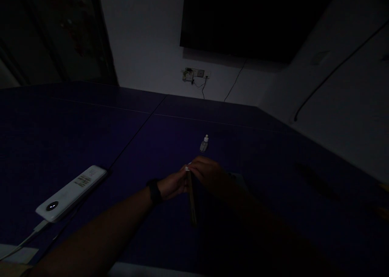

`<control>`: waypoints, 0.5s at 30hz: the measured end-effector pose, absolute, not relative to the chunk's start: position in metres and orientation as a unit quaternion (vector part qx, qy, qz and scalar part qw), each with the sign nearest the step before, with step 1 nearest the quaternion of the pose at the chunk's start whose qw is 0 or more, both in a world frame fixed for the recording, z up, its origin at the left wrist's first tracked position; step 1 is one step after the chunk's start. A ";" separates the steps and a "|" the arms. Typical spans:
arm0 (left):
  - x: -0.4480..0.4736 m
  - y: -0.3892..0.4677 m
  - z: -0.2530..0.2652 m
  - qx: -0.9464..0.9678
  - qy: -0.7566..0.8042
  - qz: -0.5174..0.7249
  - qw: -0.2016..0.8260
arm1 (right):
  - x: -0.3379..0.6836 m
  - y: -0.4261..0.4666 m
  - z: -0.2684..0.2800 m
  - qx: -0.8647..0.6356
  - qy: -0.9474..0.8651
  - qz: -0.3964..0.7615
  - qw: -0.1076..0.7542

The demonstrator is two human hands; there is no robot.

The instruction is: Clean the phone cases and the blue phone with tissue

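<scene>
Head view: my left hand (174,185) grips a slim object (192,206), my right hand (209,170) pinching a white piece (187,168) at its twelve-o'clock end.

**Reaching Forward and Inward, Bare-Handed**

Holds a bare left forearm (112,224) out at a slant, with a black, rounded wristband (154,191) at its wrist. Curls the bare left hand (172,185) just beyond that wristband, palm inward. Poses the bare right hand (208,170) right of the wristband, back uppermost, fingers bent close to the left ones. Angles a shadowed right forearm (243,200) farther right of the wristband.
</scene>
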State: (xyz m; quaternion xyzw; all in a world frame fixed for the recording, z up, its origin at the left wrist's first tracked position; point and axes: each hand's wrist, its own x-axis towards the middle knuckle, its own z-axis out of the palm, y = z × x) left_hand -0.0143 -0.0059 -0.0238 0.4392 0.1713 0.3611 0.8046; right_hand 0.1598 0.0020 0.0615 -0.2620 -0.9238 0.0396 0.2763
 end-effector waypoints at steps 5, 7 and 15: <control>-0.014 -0.005 -0.028 0.428 0.160 0.366 0.811 | 0.168 -0.007 0.061 -0.248 -0.933 0.072 0.250; -0.013 -0.005 -0.027 0.423 0.170 0.367 0.811 | 0.166 -0.004 0.064 -0.263 -0.925 0.073 0.263; -0.014 -0.006 -0.023 0.419 0.162 0.391 0.803 | 0.176 -0.048 0.055 -0.221 -0.943 0.082 0.235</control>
